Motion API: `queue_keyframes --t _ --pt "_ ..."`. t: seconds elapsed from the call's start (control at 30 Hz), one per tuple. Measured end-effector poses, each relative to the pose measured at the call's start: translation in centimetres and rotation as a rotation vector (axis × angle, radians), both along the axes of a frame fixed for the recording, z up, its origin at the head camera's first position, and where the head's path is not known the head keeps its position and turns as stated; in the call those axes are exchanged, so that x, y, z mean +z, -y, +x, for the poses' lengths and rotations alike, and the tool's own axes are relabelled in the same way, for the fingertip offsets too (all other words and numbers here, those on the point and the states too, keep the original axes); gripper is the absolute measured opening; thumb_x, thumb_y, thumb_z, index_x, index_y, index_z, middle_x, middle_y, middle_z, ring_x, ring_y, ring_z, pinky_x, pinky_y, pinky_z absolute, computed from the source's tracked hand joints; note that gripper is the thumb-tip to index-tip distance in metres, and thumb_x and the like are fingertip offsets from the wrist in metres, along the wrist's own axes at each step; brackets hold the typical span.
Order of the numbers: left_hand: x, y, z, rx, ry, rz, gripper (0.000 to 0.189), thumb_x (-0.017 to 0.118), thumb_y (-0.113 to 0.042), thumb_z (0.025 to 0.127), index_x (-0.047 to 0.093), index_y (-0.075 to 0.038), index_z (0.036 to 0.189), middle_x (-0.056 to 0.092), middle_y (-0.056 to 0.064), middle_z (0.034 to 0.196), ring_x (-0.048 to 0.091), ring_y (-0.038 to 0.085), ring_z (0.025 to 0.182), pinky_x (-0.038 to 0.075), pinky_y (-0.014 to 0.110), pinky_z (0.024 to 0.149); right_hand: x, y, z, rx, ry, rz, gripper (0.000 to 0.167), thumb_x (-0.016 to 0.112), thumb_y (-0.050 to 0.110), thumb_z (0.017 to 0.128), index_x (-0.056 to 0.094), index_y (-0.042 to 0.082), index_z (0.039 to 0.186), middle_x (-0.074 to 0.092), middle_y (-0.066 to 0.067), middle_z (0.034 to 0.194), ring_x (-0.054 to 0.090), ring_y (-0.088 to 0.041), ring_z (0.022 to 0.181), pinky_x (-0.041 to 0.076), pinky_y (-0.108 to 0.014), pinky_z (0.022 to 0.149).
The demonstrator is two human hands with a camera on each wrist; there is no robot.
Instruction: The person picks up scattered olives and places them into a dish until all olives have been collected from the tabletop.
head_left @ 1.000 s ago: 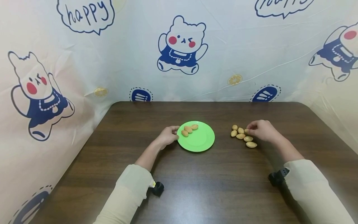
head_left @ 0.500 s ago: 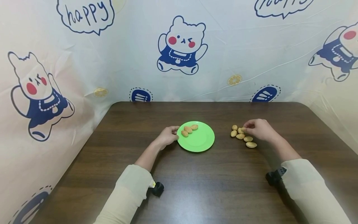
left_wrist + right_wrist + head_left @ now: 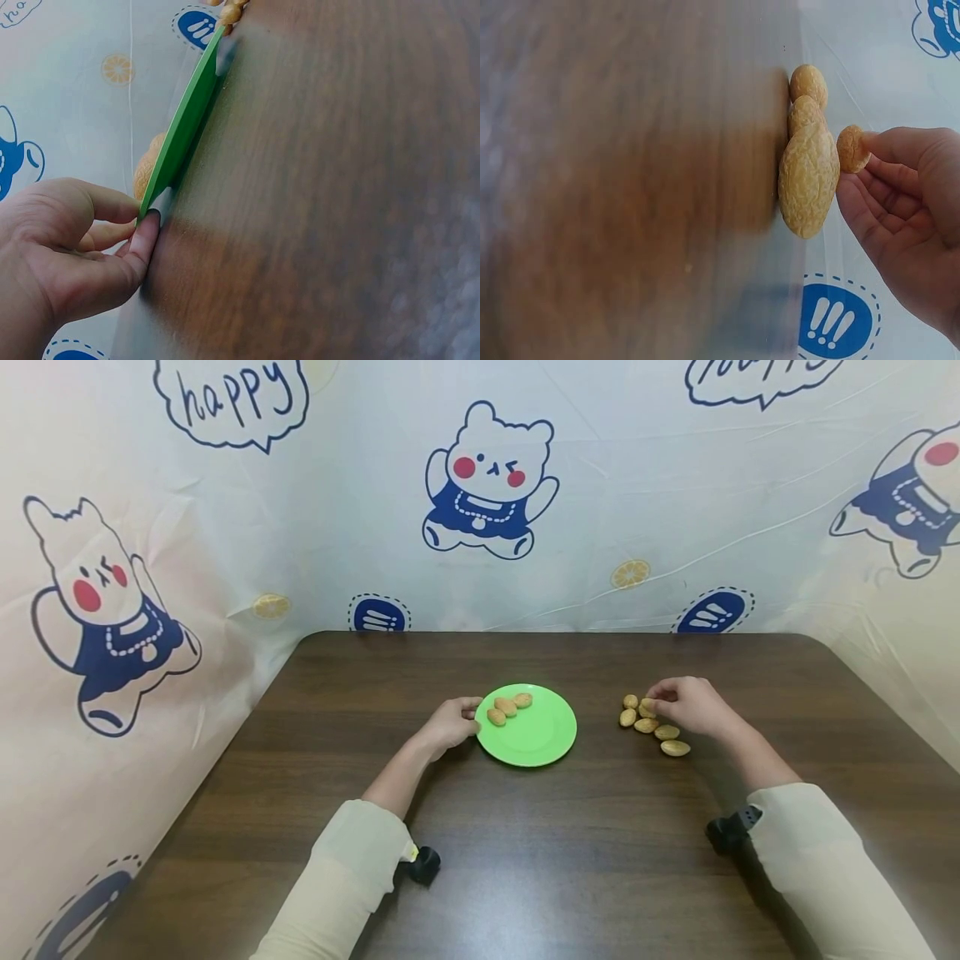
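A light green plate (image 3: 532,735) lies on the table with several tan, wrinkled, almond-shaped pieces (image 3: 506,707) near its back left rim. My left hand (image 3: 448,727) pinches that plate's left edge; in the left wrist view its thumb (image 3: 142,241) presses against the rim from the table side. To the right of the plate lies a loose group of similar yellowish pieces (image 3: 645,725). My right hand (image 3: 693,705) is at the back of this group. Between its thumb and fingers it pinches one small wrinkled piece (image 3: 853,150), held beside a larger piece (image 3: 808,180).
The dark wood-grain table (image 3: 525,843) reaches back to a pale curtain (image 3: 600,510) printed with cartoon bears. A black wrist camera (image 3: 425,866) hangs under the left sleeve, another wrist camera (image 3: 727,832) under the right sleeve.
My right hand has shifted a little to the left over the group, carrying its pinched piece along. The left hand, the plate and the pieces on it have stayed in place.
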State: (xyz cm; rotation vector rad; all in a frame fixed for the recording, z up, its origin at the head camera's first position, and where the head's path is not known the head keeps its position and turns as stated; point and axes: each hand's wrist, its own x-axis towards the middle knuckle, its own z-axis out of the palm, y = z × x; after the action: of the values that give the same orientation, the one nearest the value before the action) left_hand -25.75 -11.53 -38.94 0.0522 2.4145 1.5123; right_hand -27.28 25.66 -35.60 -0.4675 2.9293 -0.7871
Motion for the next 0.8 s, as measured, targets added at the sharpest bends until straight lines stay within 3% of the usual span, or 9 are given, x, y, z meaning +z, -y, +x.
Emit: queue_keyframes --t 0.57,0.8 --pt "-0.1 -0.1 -0.1 0.003 -0.008 -0.014 0.057 0.051 0.006 0.085 0.037 0.0 0.14 0.051 0.014 0.121 0.048 0.022 0.104 0.044 0.023 0.071 0.0 1.1 -0.4 0.025 0.005 -0.023 0.02 0.057 0.012 0.09 0.066 -0.002 0.102 0.065 -0.011 0.092 0.058 -0.021 0.079 0.048 -0.035 0.066" --pt "0.0 -0.1 0.0 0.0 -0.012 -0.01 0.057 0.051 0.006 0.085 0.037 0.001 0.14 0.051 0.015 0.121 0.048 0.023 0.105 0.045 0.025 0.073 -0.2 1.8 -0.5 0.039 -0.016 -0.038 0.023 0.06 0.019 0.091 0.067 0.0 0.1 0.066 -0.009 0.09 0.058 -0.021 0.079 0.048 -0.036 0.068"
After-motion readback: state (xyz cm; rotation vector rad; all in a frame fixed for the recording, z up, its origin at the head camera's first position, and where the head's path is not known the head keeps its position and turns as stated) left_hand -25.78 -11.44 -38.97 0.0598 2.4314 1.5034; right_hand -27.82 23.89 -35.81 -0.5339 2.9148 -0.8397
